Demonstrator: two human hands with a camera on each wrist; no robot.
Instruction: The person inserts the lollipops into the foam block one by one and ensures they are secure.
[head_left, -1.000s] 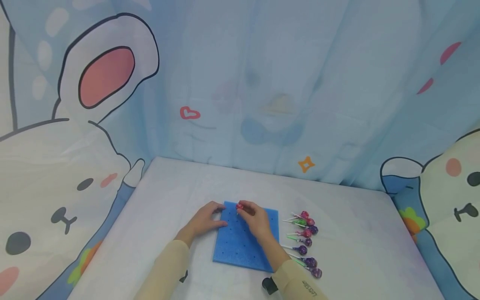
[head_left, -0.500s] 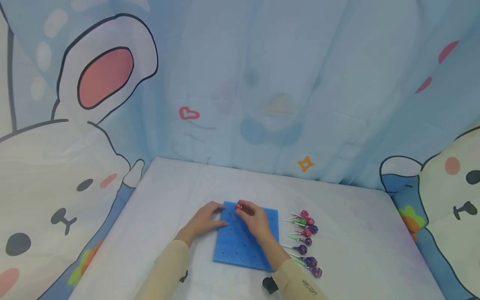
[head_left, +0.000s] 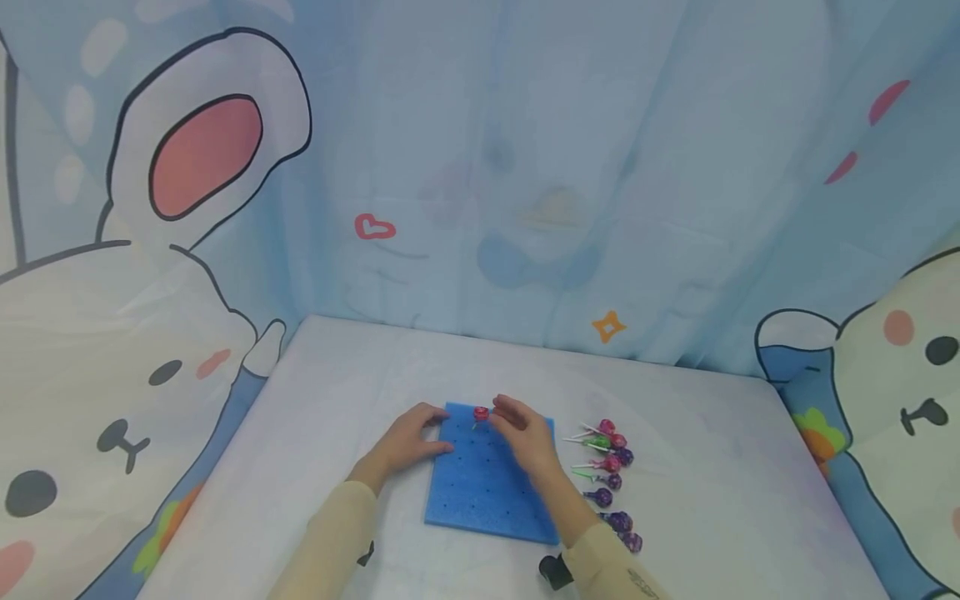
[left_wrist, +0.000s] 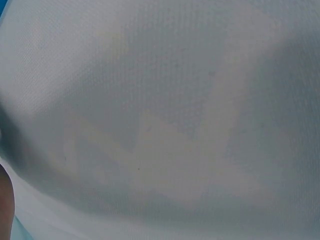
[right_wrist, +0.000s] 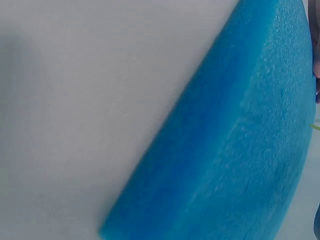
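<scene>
A blue foam board (head_left: 468,492) with rows of small holes lies on the white table. Near its far edge a red-wrapped lollipop (head_left: 481,412) stands upright on a short bit of visible stick. My right hand (head_left: 531,437) hovers just right of that lollipop, fingers loosely bent and apart from it. At the board's left edge rests my left hand (head_left: 408,437), thumb and fingers spread, touching the foam. The right wrist view shows the foam's thick side (right_wrist: 200,130) up close, with a thin green stick (right_wrist: 315,127) at the right border.
Right of the board, several lollipops lie in a column: red ones (head_left: 607,427), a green one (head_left: 597,442) and purple ones (head_left: 619,522). My right forearm covers some of their sticks. A printed curtain (head_left: 450,167) hangs behind the table (head_left: 720,475).
My right hand has let go of the red lollipop and drawn back to the right. The lollipop stays upright in the board. My left hand has kept its place.
</scene>
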